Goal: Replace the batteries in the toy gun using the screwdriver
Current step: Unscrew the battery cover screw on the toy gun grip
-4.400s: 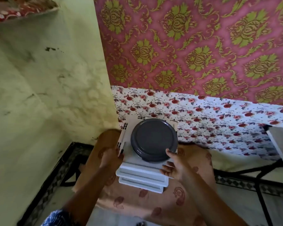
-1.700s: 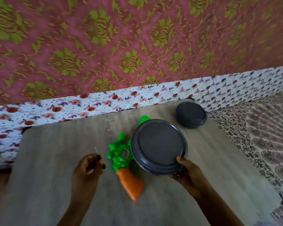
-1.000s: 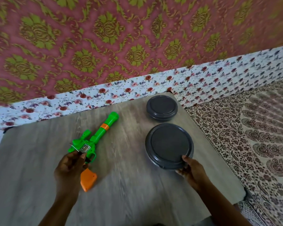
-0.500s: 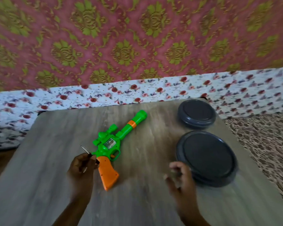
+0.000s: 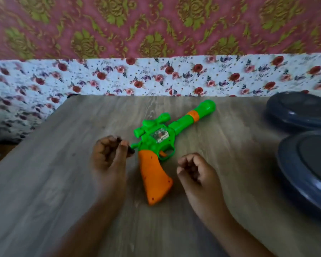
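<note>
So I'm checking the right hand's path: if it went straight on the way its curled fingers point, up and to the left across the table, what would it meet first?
Most likely the toy gun: the right hand sits just right of its orange grip, knuckles aimed toward the trigger guard. Height above the table is unclear.

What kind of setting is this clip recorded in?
Probably a home room, not a workshop: a wood-grain table set against floral fabric and damask-patterned wall covering, with a plastic toy gun on it.
</note>
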